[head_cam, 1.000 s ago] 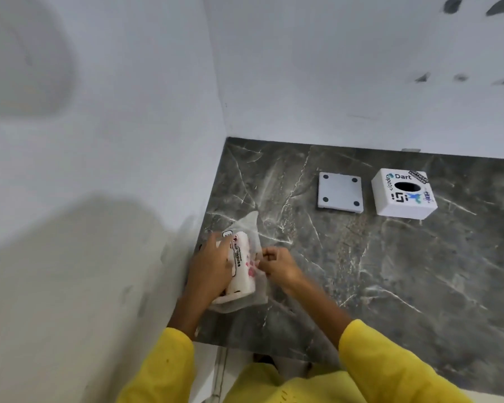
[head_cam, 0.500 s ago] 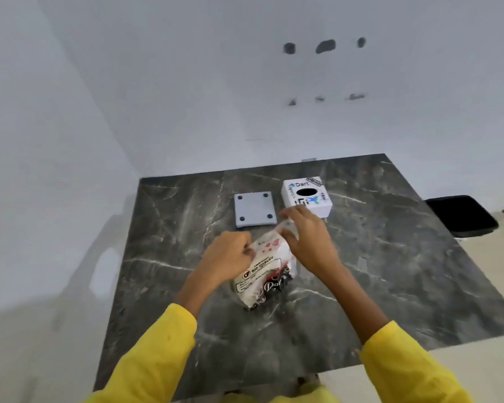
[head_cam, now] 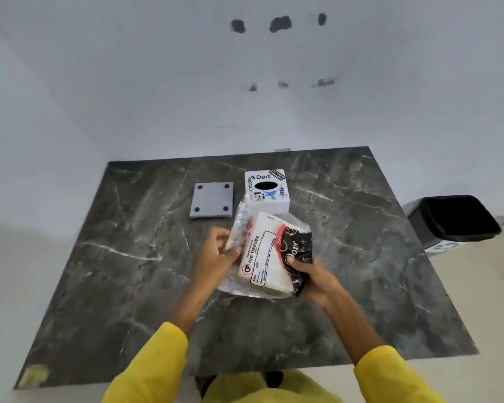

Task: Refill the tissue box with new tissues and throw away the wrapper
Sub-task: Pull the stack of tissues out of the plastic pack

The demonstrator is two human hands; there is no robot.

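A pack of white tissues (head_cam: 264, 257) in a clear printed plastic wrapper sits between both hands, just above the dark marble table (head_cam: 128, 271). My left hand (head_cam: 216, 254) pinches the wrapper's left edge. Gripping the black printed end at the lower right is my right hand (head_cam: 312, 279). Behind the pack stands the white tissue box (head_cam: 266, 189) with stickers and a dark oval hole on top. Its grey square base plate (head_cam: 212, 200) lies flat to the box's left.
A black bin (head_cam: 454, 219) stands on the floor off the table's right side. White walls close the table on the left and at the back. My yellow sleeves are at the near edge.
The pack has come from the table's left edge to its middle, in front of the box. My right hand has shifted from the pack's top to its lower right end, and the pack now faces label up.
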